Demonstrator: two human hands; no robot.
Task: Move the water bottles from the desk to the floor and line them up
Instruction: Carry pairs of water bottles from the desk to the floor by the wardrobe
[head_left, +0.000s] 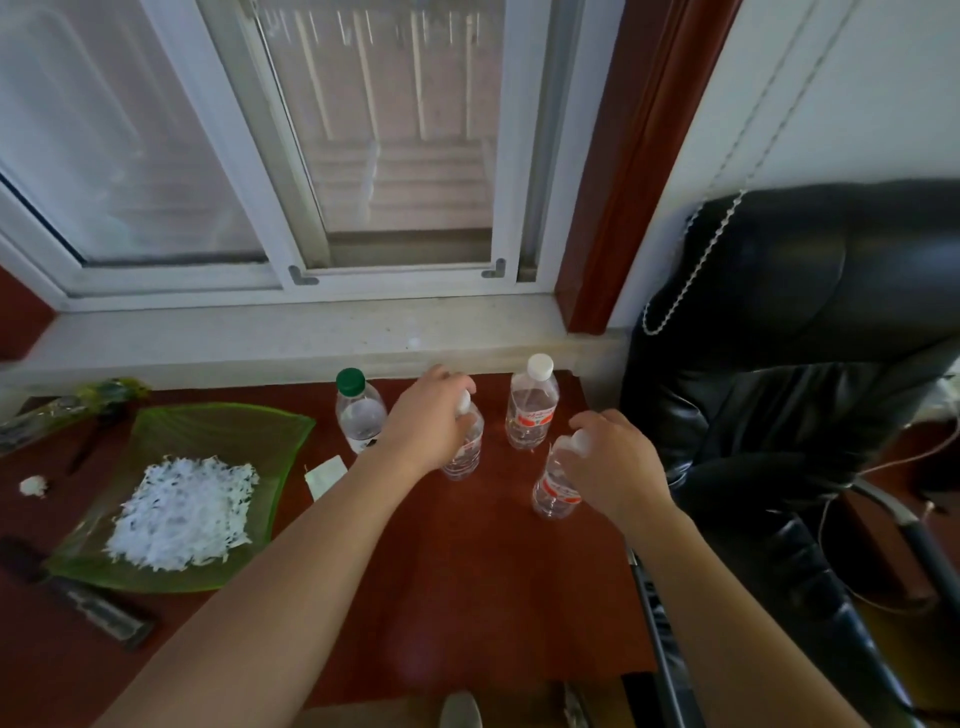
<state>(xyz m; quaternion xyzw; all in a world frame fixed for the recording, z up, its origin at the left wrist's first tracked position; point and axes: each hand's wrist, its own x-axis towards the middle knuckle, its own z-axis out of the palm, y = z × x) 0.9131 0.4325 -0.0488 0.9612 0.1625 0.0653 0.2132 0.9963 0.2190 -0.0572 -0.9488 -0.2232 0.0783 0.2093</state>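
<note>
Fingers of the left hand curled down over the white cap of a middle bottle, closed around its neck; those of the right hand were wrapped the same way round the cap of the near bottle, which tilted slightly. Whether either bottle had left the wood could not be told.

A black chair stood to the right of the red-brown surface, with a beaded cord hanging by its back. A window and pale sill ran behind.

On the left lay a green leaf-shaped dish holding a heap of white shreds. Four clear bottles stood near the far right corner, each showing clear liquid: a white-capped bottle with a red label nearest the sill, a green-capped bottle to the left, and the two under the hands between and in front. A small paper slip lay beside the green-capped one, and a tiny white tuft sat at the far left.
</note>
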